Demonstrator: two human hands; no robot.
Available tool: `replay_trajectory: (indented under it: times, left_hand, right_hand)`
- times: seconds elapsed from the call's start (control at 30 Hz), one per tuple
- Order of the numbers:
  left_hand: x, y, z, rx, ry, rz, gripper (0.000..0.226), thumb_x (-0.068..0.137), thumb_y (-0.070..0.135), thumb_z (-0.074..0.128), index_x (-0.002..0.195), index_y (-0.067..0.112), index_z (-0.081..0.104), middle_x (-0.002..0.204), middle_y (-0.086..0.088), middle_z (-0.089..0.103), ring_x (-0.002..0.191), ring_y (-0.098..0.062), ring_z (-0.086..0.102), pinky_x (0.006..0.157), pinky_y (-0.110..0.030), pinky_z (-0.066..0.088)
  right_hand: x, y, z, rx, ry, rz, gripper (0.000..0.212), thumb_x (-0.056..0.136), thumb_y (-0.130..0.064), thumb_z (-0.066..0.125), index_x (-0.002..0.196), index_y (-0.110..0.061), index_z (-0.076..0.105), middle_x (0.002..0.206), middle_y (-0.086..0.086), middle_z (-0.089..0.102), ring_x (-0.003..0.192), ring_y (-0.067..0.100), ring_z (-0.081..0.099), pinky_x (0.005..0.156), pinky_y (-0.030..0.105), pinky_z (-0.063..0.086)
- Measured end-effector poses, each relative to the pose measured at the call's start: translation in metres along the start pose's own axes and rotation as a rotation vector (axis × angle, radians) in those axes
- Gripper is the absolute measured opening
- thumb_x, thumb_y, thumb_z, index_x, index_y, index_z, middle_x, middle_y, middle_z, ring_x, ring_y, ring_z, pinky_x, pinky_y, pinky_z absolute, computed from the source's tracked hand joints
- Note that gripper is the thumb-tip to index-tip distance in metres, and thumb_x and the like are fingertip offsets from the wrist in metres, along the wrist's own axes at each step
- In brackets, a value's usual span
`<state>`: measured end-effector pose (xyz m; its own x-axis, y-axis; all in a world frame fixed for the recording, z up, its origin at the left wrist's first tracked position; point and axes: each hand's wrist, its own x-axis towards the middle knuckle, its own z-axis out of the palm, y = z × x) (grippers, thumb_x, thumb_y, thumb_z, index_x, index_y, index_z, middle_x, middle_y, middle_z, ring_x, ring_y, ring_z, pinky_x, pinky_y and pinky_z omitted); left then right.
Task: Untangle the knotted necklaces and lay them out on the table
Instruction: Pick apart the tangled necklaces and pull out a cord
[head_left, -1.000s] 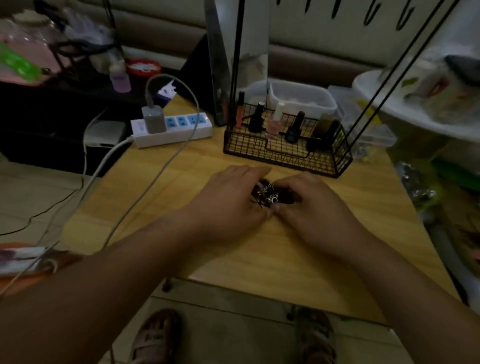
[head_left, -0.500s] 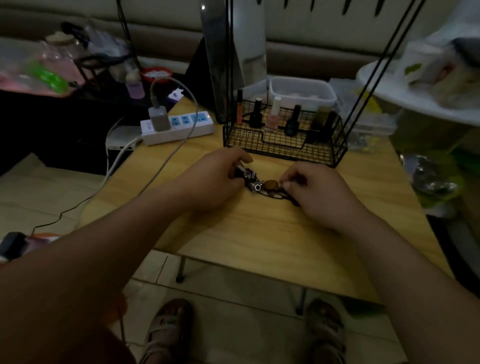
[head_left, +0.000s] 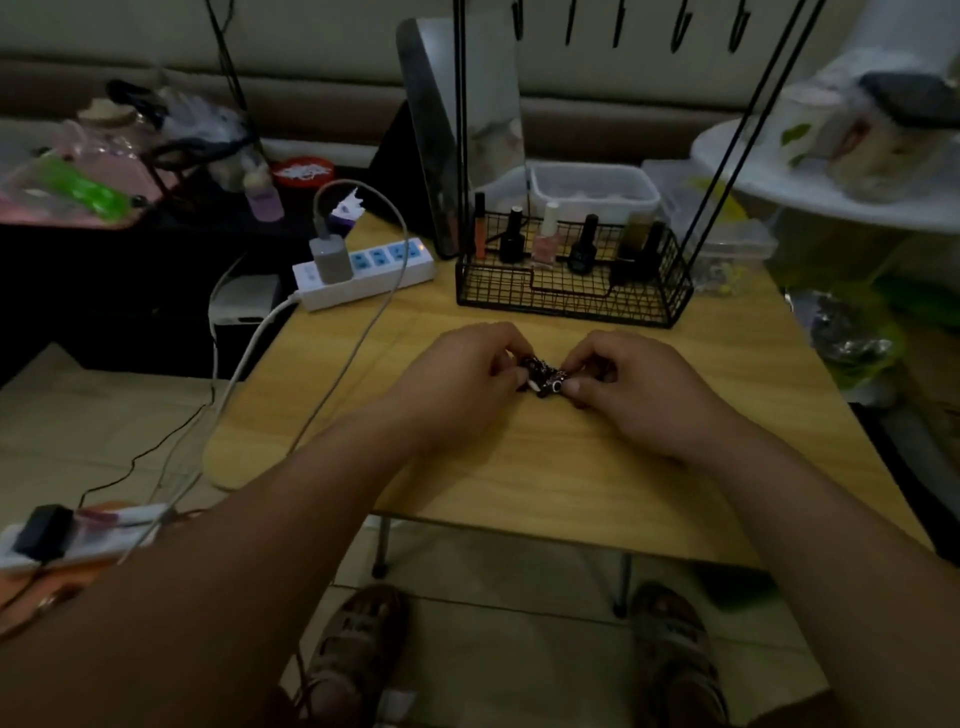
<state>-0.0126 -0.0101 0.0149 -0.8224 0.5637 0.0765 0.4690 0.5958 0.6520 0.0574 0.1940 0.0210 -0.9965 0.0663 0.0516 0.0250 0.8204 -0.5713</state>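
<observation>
My left grip (head_left: 462, 379) and right grip (head_left: 628, 387) each pinch one end of the dark knotted clump of beaded necklaces (head_left: 543, 375), close together at the middle of the light wooden surface (head_left: 519, 478), near the black wire basket (head_left: 571, 296).

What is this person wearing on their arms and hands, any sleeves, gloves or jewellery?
Nothing that shows. The left forearm and right forearm are bare, with no sleeve edge in view. The left hand and right hand are ungloved; no watch, bracelet or ring can be made out, though the light is dim.
</observation>
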Motion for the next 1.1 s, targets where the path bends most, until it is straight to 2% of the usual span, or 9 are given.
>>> replay_trajectory:
  times: [0.1,0.23,0.3,0.43,0.57,0.67,0.8,0.97,1.1]
  left_hand:
    - [0.013,0.002,-0.006,0.06,-0.065,0.017,0.02,0.102,0.023,0.061,0.12,0.03,0.067,0.103,0.01,0.07,0.094,-0.005,0.063,0.076,-0.024,0.05]
    - [0.013,0.002,-0.014,0.114,-0.174,0.053,0.054,0.094,0.03,0.072,0.143,0.041,0.05,0.118,0.016,0.056,0.089,0.008,0.052,0.07,-0.013,0.04]
    - [0.012,0.004,-0.012,0.139,-0.184,0.089,0.06,0.091,0.036,0.076,0.143,0.045,0.047,0.122,0.017,0.05,0.087,0.011,0.049,0.071,-0.012,0.038]
    - [0.016,0.008,-0.005,0.208,-0.079,0.125,0.025,0.09,0.036,0.077,0.111,0.035,0.063,0.112,0.011,0.059,0.088,0.0,0.054,0.071,-0.021,0.043]
    - [0.009,0.005,-0.007,-0.011,0.001,0.025,0.007,0.098,0.032,0.069,0.093,0.028,0.065,0.097,0.013,0.065,0.086,0.006,0.057,0.066,-0.015,0.041]
    - [0.004,0.0,-0.008,-0.115,0.095,-0.058,0.011,0.101,0.03,0.065,0.092,0.025,0.063,0.089,0.006,0.068,0.08,-0.006,0.062,0.065,-0.027,0.045]
    - [0.007,-0.001,-0.007,-0.357,0.102,-0.135,0.011,0.101,0.027,0.066,0.094,0.019,0.064,0.088,-0.004,0.075,0.083,-0.022,0.074,0.081,-0.048,0.063]
    - [0.015,0.002,-0.003,-0.428,0.059,-0.142,0.014,0.103,0.026,0.064,0.096,0.014,0.062,0.075,-0.004,0.071,0.066,-0.019,0.068,0.073,-0.046,0.062]
    - [0.018,0.003,-0.003,-0.671,-0.05,-0.203,0.017,0.103,0.017,0.064,0.114,0.005,0.063,0.092,-0.011,0.071,0.08,-0.019,0.067,0.074,-0.036,0.057]
  right_hand:
    - [0.009,0.005,-0.006,0.047,-0.029,0.067,0.008,0.096,-0.024,0.071,0.098,-0.032,0.069,0.092,-0.012,0.069,0.082,0.003,0.064,0.071,0.027,0.054]
    - [0.015,0.007,-0.012,0.081,-0.072,0.091,0.013,0.099,-0.021,0.068,0.1,-0.033,0.071,0.097,-0.013,0.069,0.09,0.006,0.066,0.077,0.029,0.055]
    - [0.015,0.005,-0.016,0.075,-0.1,0.08,0.012,0.099,-0.022,0.067,0.102,-0.032,0.073,0.096,-0.012,0.07,0.089,0.006,0.066,0.076,0.028,0.054]
    - [0.011,0.006,-0.017,0.203,-0.072,0.082,0.011,0.098,-0.019,0.067,0.102,-0.026,0.076,0.092,-0.007,0.072,0.079,0.007,0.066,0.067,0.024,0.049]
    - [0.004,0.007,-0.021,0.393,0.032,0.222,0.016,0.1,-0.018,0.06,0.097,-0.025,0.075,0.092,-0.005,0.074,0.076,0.007,0.066,0.065,0.025,0.048]
    - [0.003,0.01,-0.022,0.236,0.001,0.164,0.015,0.101,-0.025,0.061,0.11,-0.029,0.072,0.106,-0.012,0.068,0.096,0.005,0.063,0.072,0.022,0.045]
    - [0.004,-0.001,-0.009,0.039,-0.15,-0.008,0.047,0.087,-0.052,0.075,0.129,-0.037,0.063,0.116,-0.015,0.058,0.103,-0.004,0.056,0.076,0.015,0.041]
    - [0.014,-0.011,0.001,0.165,-0.109,-0.031,0.013,0.09,-0.037,0.077,0.099,-0.031,0.071,0.089,-0.01,0.07,0.074,-0.002,0.062,0.062,0.018,0.043]
    - [0.018,-0.01,-0.007,0.31,-0.082,0.061,0.005,0.094,-0.028,0.075,0.096,-0.026,0.071,0.09,-0.002,0.076,0.081,0.013,0.072,0.072,0.034,0.057]
